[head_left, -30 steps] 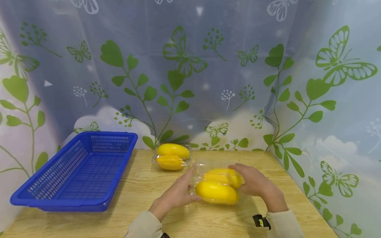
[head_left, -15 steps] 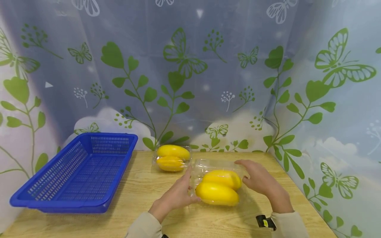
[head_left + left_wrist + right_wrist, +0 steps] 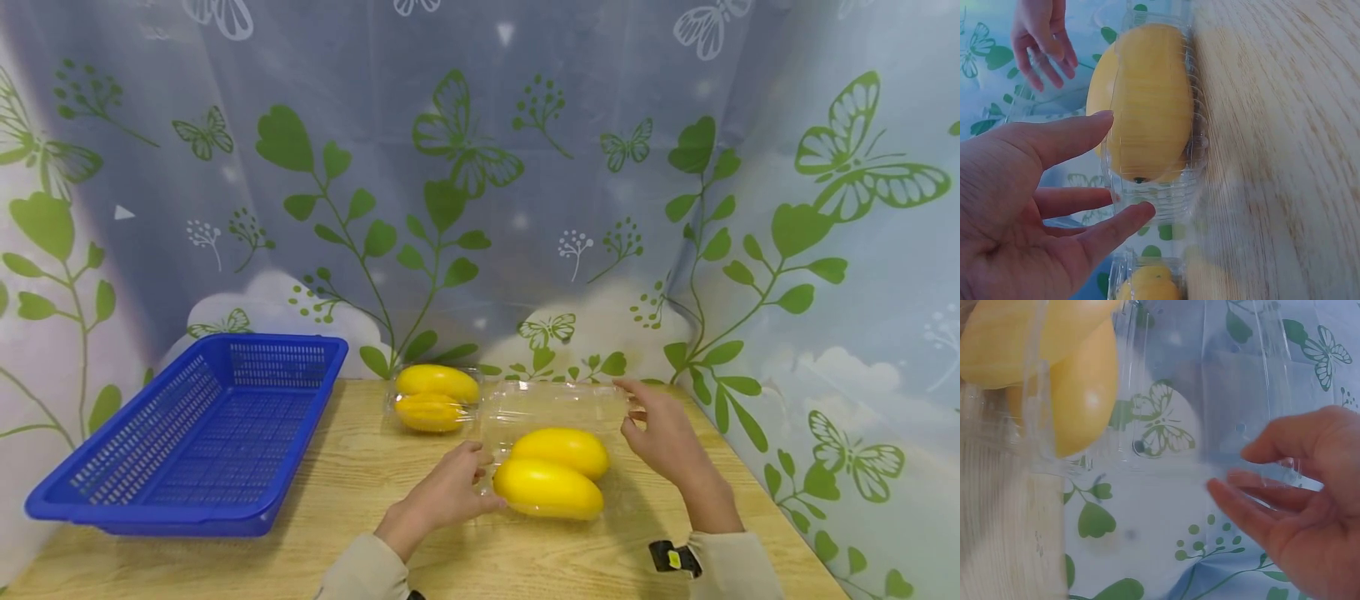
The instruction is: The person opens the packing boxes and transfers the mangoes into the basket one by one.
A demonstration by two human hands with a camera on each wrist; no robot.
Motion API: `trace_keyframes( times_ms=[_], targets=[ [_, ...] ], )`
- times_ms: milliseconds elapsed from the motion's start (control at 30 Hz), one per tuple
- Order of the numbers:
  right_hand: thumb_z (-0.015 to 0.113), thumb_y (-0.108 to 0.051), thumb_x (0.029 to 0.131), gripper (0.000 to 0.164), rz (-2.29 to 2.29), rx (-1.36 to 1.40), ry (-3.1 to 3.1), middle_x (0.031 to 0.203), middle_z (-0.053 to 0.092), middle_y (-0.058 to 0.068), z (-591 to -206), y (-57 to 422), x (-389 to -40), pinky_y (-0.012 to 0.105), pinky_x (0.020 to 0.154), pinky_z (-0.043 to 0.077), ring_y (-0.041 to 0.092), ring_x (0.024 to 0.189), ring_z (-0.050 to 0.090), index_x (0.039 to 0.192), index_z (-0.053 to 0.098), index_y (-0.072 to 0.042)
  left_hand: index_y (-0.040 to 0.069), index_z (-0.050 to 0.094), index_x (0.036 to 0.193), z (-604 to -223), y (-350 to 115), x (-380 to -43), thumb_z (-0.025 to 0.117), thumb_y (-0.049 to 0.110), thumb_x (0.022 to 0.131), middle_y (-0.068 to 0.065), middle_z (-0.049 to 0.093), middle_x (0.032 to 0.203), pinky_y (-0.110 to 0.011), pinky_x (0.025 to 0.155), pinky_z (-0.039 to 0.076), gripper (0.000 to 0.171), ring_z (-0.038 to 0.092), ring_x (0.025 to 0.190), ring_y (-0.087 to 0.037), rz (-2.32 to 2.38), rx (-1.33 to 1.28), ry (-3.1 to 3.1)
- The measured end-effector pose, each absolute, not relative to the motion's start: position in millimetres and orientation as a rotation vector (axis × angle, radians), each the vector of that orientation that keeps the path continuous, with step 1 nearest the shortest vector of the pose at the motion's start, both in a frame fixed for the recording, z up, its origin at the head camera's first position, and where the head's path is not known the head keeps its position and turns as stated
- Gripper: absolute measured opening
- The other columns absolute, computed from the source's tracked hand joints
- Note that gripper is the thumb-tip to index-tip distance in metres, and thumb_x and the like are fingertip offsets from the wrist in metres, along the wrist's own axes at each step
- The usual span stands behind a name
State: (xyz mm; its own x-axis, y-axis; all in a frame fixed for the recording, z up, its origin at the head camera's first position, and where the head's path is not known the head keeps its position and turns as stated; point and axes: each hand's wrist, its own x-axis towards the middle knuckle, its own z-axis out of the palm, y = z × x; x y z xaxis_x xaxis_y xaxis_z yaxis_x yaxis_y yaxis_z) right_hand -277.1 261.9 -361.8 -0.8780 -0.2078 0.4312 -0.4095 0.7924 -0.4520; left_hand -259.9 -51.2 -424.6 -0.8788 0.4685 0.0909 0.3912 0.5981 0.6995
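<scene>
Two smooth yellow oval fruits that look like mangoes, a front one [image 3: 549, 489] and a rear one [image 3: 566, 450], lie side by side in a clear plastic clamshell box [image 3: 1175, 200]. Its lid [image 3: 551, 406] is swung back away from me. My left hand [image 3: 438, 496] is at the box's left end, thumb and fingertips touching its wall without curling round it. Beside the lid's right edge is my right hand [image 3: 667, 437], thumb and fingers apart. In the right wrist view the lid's corner passes by those fingers, and no firm pinch shows.
A second clear box [image 3: 477, 408] with two yellow fruits [image 3: 435, 383] stands behind, to the left. A blue perforated basket [image 3: 187, 508] occupies the left of the wooden table [image 3: 360, 475]. A patterned curtain [image 3: 480, 233] hangs behind and at the sides.
The lid has swung up and back off the fruits. My right hand has moved away from me and to the right with it. My left hand stays at the box's left end, its fingers lowered.
</scene>
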Motion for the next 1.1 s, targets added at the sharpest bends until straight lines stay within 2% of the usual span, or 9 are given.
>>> trace_keyframes(
  times_ms=[233, 400, 667, 967, 1100],
  targets=[
    [0.053, 0.008, 0.093, 0.06, 0.881, 0.382, -2.501, 0.142, 0.056, 0.032, -366.3, 262.7, -282.5, 0.055, 0.099, 0.056, 0.049, 0.123, 0.062, 0.152, 0.042, 0.002, -0.009, 0.061, 0.135, -423.5, -51.0, -260.9, 0.084, 0.031, 0.086, -0.032, 0.042, 0.156, -0.05, 0.1, 0.057, 0.067, 0.065, 0.117, -0.037, 1.077, 0.749, 2.765],
    [0.053, 0.007, 0.093, 0.069, 0.915, 0.357, -2.534, 0.144, 0.053, 0.033, -368.8, 266.2, -284.9, 0.057, 0.097, 0.057, 0.051, 0.123, 0.062, 0.158, 0.031, -0.001, -0.009, 0.06, 0.136, -422.6, -51.0, -260.8, 0.084, 0.031, 0.087, -0.032, 0.042, 0.155, -0.053, 0.104, 0.054, 0.067, 0.062, 0.123, -0.04, 1.08, 0.75, 2.76],
    [0.052, 0.0, 0.093, 0.073, 0.965, 0.305, -2.636, 0.147, 0.05, 0.035, -369.3, 270.8, -285.9, 0.057, 0.096, 0.058, 0.053, 0.123, 0.061, 0.161, 0.023, 0.002, -0.007, 0.057, 0.141, -422.7, -52.0, -260.5, 0.083, 0.028, 0.088, -0.034, 0.037, 0.158, -0.051, 0.101, 0.056, 0.069, 0.067, 0.119, -0.038, 1.132, 0.747, 2.716],
    [0.058, -0.015, 0.097, 0.071, 0.864, 0.272, -2.957, 0.147, 0.048, 0.04, -372.8, 277.8, -285.1, 0.057, 0.094, 0.058, 0.054, 0.123, 0.06, 0.156, 0.027, 0.01, -0.004, 0.057, 0.142, -424.3, -52.7, -259.5, 0.083, 0.026, 0.088, -0.034, 0.033, 0.16, -0.05, 0.099, 0.058, 0.067, 0.064, 0.125, -0.043, 1.201, 0.74, 2.661],
    [0.063, -0.017, 0.099, 0.068, 0.903, 0.287, -3.057, 0.143, 0.05, 0.041, -379.1, 282.9, -288.3, 0.053, 0.089, 0.06, 0.05, 0.115, 0.066, 0.153, 0.034, 0.012, -0.003, 0.059, 0.14, -425.2, -52.8, -259.2, 0.083, 0.025, 0.088, -0.035, 0.032, 0.16, -0.048, 0.097, 0.059, 0.063, 0.064, 0.125, -0.044, 1.223, 0.74, 2.652]
  ],
)
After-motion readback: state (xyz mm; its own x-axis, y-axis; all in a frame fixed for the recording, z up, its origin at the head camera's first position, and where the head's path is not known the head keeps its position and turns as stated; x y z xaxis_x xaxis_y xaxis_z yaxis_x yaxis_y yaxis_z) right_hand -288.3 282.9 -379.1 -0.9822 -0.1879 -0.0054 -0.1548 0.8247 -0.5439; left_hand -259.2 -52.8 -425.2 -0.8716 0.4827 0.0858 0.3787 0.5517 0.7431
